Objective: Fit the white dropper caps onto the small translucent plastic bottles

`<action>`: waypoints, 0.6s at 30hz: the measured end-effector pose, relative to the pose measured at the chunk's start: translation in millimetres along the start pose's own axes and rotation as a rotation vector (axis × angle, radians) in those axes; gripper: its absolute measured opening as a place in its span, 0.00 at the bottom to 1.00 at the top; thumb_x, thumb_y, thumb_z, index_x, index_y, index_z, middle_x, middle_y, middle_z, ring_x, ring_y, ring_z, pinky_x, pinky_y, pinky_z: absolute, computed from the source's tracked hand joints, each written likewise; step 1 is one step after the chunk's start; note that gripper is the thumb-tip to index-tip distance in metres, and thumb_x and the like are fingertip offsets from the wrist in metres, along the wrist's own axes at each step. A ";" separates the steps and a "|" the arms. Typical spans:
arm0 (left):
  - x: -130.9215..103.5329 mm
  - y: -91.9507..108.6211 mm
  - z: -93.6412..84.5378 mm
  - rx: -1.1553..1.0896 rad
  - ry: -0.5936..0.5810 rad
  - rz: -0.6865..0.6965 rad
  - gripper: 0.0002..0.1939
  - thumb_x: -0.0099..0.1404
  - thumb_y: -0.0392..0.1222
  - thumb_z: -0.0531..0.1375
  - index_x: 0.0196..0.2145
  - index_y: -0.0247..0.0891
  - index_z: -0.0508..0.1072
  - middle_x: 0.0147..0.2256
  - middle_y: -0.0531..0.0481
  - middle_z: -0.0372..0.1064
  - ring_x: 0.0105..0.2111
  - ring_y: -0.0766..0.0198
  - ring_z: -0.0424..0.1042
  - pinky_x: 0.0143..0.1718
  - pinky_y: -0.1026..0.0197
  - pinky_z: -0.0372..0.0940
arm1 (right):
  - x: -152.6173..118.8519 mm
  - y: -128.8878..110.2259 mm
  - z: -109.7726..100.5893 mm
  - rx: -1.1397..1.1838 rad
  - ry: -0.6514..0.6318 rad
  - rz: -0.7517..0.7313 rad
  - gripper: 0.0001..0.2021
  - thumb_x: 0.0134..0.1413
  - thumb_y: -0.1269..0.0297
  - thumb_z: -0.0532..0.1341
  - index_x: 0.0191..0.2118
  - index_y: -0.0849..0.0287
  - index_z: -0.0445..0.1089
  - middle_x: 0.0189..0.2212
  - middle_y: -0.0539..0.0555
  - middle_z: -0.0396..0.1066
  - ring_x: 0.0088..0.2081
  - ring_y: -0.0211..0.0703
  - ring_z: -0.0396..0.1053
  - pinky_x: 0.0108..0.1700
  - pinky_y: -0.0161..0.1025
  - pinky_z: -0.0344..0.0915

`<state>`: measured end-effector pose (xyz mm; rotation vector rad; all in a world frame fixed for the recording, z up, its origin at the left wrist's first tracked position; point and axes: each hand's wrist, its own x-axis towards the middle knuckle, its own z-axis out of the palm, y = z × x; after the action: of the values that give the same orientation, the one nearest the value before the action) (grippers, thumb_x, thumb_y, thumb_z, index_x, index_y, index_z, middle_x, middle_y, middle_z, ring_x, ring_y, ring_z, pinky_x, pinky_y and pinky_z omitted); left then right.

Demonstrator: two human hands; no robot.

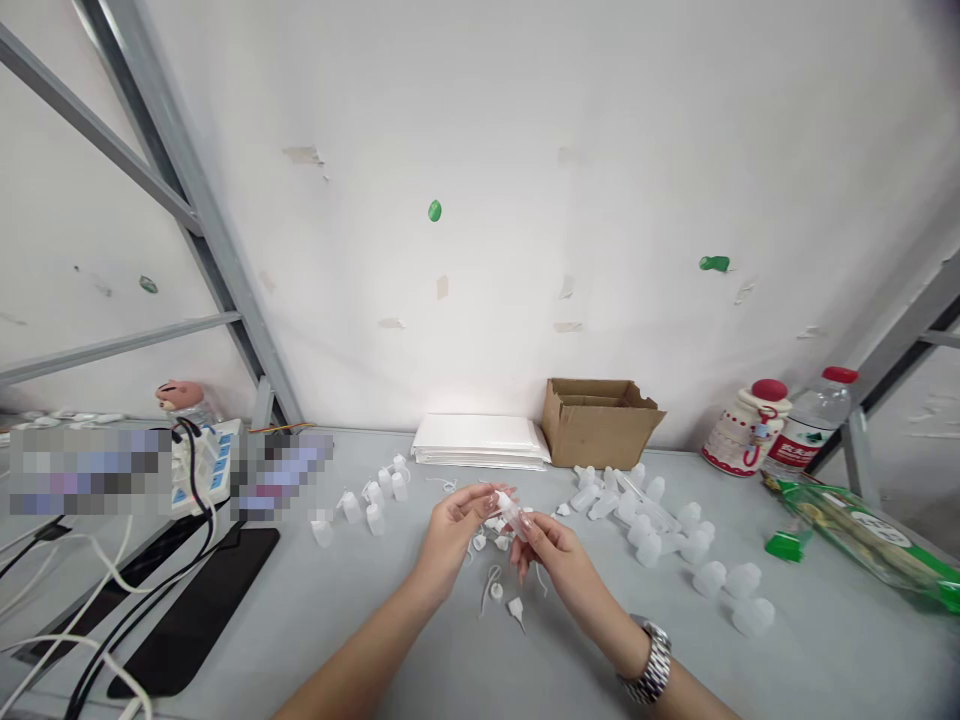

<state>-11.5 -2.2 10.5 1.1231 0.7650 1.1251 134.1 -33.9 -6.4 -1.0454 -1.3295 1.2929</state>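
Note:
A small translucent squeeze bottle (516, 520) is held up between my two hands, tilted. My left hand (461, 520) is closed around the white nozzle top (502, 498) at its upper end. The fingers of my right hand (549, 545) pinch the bottle's body from the right. Beneath the hands lie loose white caps and nozzle tips, partly covered by my fingers. Closer to me are a thin white cord (489, 588), a round cap (496, 592) and a pointed nozzle tip (516, 610). Several capped bottles (375, 515) stand to the left.
Several uncapped translucent bottles (649, 545) are spread at the right. Behind are a stack of white envelopes (480, 440) and an open cardboard box (604, 435). A flask (742, 430), a water bottle (802, 430) and a green snack packet (870, 535) sit far right; cables and a black phone-like slab (202, 610) lie left.

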 end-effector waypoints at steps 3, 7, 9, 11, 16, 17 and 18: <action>-0.1 1.5 0.5 0.035 0.034 0.000 0.19 0.52 0.51 0.62 0.35 0.33 0.74 0.39 0.41 0.73 0.39 0.53 0.72 0.46 0.54 0.62 | -0.1 -0.2 -2.9 -0.073 0.165 -0.068 0.20 0.49 0.44 0.54 0.30 0.59 0.66 0.22 0.49 0.66 0.22 0.38 0.63 0.28 0.36 0.61; -0.5 4.8 -0.8 0.001 0.114 0.006 0.17 0.51 0.48 0.63 0.34 0.33 0.75 0.39 0.42 0.73 0.41 0.54 0.71 0.47 0.54 0.62 | -4.3 -3.0 -4.8 -0.186 0.276 -0.112 0.18 0.51 0.47 0.55 0.34 0.59 0.66 0.24 0.50 0.66 0.25 0.40 0.62 0.30 0.36 0.61; 0.2 5.2 -3.0 -0.075 0.135 0.003 0.15 0.51 0.46 0.63 0.34 0.33 0.75 0.39 0.42 0.73 0.42 0.55 0.71 0.48 0.56 0.62 | -7.3 -3.9 -3.7 -0.257 0.283 -0.119 0.17 0.52 0.48 0.54 0.35 0.58 0.66 0.24 0.50 0.66 0.26 0.40 0.62 0.30 0.36 0.60; 1.5 4.9 -5.7 -0.179 0.155 -0.026 0.14 0.52 0.43 0.64 0.35 0.33 0.74 0.38 0.43 0.73 0.42 0.57 0.71 0.49 0.57 0.62 | -10.0 -4.0 -1.9 -0.331 0.288 -0.134 0.15 0.54 0.50 0.54 0.35 0.58 0.66 0.24 0.50 0.66 0.26 0.41 0.62 0.31 0.37 0.60; 4.6 5.2 -9.8 -0.384 0.193 -0.129 0.11 0.55 0.36 0.61 0.38 0.34 0.71 0.39 0.43 0.73 0.41 0.60 0.72 0.48 0.58 0.63 | -11.9 -3.0 0.1 -0.436 0.342 -0.178 0.13 0.54 0.53 0.54 0.36 0.58 0.67 0.26 0.51 0.67 0.28 0.42 0.62 0.32 0.37 0.59; 4.8 5.6 -9.9 -0.405 0.186 -0.144 0.09 0.57 0.35 0.60 0.37 0.33 0.72 0.40 0.42 0.73 0.41 0.60 0.72 0.48 0.59 0.64 | -12.0 -2.7 0.0 -0.448 0.347 -0.188 0.13 0.55 0.53 0.54 0.36 0.58 0.67 0.26 0.52 0.68 0.28 0.42 0.62 0.32 0.37 0.59; 5.0 6.1 -9.9 -0.423 0.177 -0.156 0.07 0.57 0.35 0.59 0.36 0.32 0.72 0.40 0.41 0.72 0.41 0.60 0.72 0.47 0.59 0.64 | -12.3 -2.2 -0.1 -0.461 0.345 -0.200 0.13 0.55 0.54 0.54 0.36 0.58 0.67 0.26 0.52 0.68 0.28 0.42 0.63 0.32 0.36 0.59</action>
<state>-20.9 5.7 13.7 0.6066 0.6951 1.1940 136.3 -46.1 -5.2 -1.3394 -1.4482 0.6309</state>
